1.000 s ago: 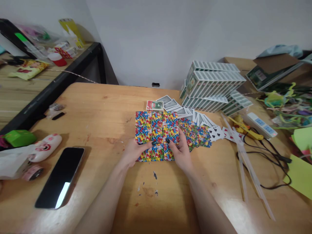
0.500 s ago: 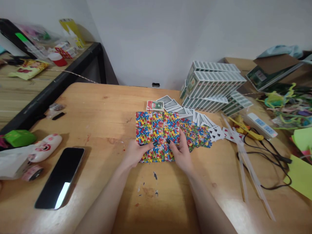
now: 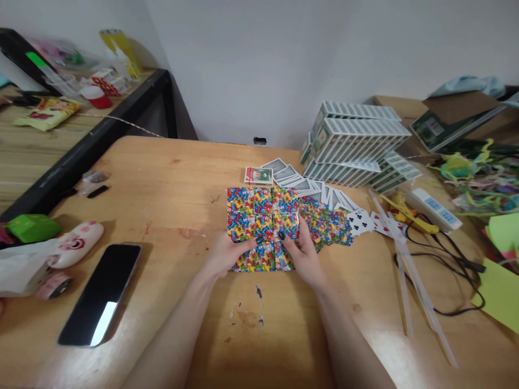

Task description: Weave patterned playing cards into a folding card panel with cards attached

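Observation:
A brightly patterned square panel, divided by seams into card-like rectangles, is held above the wooden table between both hands. My left hand grips its lower left side, thumb on top and fingers hidden beneath. On the lower right my right hand does the same, its thumb pressed near a seam. To the right of the panel lie overlapping pieces with the same pattern. Behind it are a red and green playing card box and a spread of grey-backed playing cards. Face-up cards continue that spread rightward.
Stacked card boxes stand at the back right. A glue gun with its black cable, clear glue sticks and a power strip occupy the right side. On the left are a smartphone and a white plush-like item.
The panel and both hands have shifted very slightly in view, along with the whole scene. The grip looks the same.

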### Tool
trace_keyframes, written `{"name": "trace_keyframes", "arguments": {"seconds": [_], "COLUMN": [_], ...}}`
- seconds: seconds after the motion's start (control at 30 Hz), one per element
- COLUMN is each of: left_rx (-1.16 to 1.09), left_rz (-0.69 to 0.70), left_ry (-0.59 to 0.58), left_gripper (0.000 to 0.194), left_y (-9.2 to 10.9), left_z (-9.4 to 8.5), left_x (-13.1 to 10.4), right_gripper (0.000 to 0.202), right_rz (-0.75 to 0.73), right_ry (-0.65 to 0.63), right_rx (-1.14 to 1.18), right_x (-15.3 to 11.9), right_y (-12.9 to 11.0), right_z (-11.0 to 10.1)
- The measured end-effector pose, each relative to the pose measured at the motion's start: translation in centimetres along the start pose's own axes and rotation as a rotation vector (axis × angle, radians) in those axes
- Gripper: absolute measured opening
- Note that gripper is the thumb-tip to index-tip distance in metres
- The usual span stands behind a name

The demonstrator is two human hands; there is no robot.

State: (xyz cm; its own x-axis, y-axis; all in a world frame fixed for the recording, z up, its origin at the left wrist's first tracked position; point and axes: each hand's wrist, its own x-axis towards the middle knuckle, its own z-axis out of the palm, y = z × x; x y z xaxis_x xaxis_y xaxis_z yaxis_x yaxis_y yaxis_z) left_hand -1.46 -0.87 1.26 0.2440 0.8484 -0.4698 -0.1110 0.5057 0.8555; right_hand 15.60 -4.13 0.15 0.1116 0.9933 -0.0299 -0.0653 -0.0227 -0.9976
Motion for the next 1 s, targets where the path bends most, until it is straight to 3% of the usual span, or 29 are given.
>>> {"name": "trace_keyframes", "arguments": {"seconds": [0.17, 0.27, 0.33, 0.43, 0.5, 0.67, 0.77, 0.87, 1.0], "left_rx": [0.035, 0.046, 0.011, 0.016, 0.098, 0.247, 0.335, 0.41, 0.462], "left_rz": [-0.047, -0.057, -0.022, 0.132, 0.242, 0.289, 0.372, 0.455, 0.466], "left_ry": [-0.131, -0.179, -0.117, 0.112, 0.225, 0.142, 0.176, 0.194, 0.16], "left_gripper": [0.038, 0.035, 0.036, 0.04, 0.042, 0.04, 0.039, 0.038, 0.031], "left_y": [-0.1, -0.1, 0.0, 0.1, 0.1, -0.1, 0.0, 0.1, 0.4], "left_z": [0.4, 0.6, 0.6, 0.0, -0.4, -0.4, -0.2, -0.2, -0.3], "left_x": [-0.3, -0.4, -0.2, 0.3, 0.5, 0.5, 0.5, 0.5, 0.3], "right_gripper": [0.028, 0.024, 0.025, 0.029, 0.036, 0.033, 0.03, 0.03, 0.03], "right_rz": [0.063, 0.076, 0.096, 0.122, 0.098, 0.026, 0.001, -0.013, -0.038], "right_ry": [0.12, 0.202, 0.159, 0.05, 0.058, 0.111, 0.136, 0.106, 0.062], "right_rx": [-0.022, -0.127, -0.176, -0.157, -0.143, -0.297, -0.318, -0.317, -0.33], "right_x": [0.6, 0.9, 0.8, 0.6, 0.5, 0.7, 0.8, 0.7, 0.6], "right_y": [-0.6, -0.4, 0.0, 0.5, 0.7, 0.8, 1.1, 1.4, 1.4], "right_z": [-0.9, -1.7, -1.8, -1.3, -0.9, -0.9, -1.2, -1.2, -1.1]}}
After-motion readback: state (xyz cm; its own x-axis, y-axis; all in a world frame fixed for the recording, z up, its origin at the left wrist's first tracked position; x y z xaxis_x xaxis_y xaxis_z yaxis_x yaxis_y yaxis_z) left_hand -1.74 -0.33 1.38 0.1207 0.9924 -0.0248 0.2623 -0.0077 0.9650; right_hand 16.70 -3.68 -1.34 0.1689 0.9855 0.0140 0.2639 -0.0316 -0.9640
